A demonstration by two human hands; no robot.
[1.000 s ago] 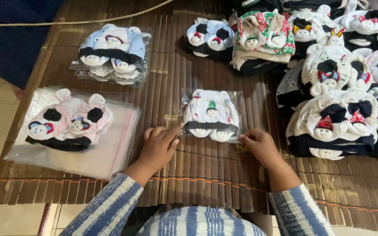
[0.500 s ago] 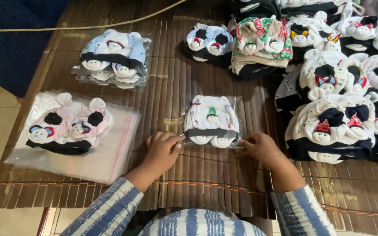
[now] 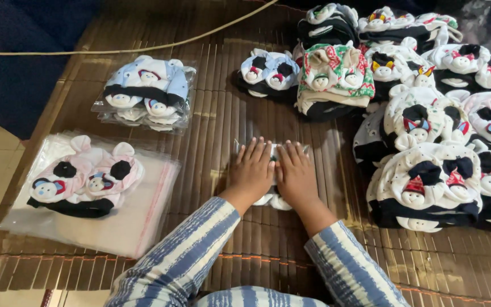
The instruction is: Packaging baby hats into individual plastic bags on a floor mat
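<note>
At the middle of the bamboo mat [image 3: 211,119], a clear-bagged cap set [image 3: 271,199] lies directly beneath 2 flat palms. The left hand [image 3: 252,170] and right hand [image 3: 295,173], side by side, press down with fingers spread, gripping nothing, equally near. Its long axis is hidden.

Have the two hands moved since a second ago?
Yes. The left hand and right hand came together, now pressing flat on the bagged item, hands side by side.
</note>
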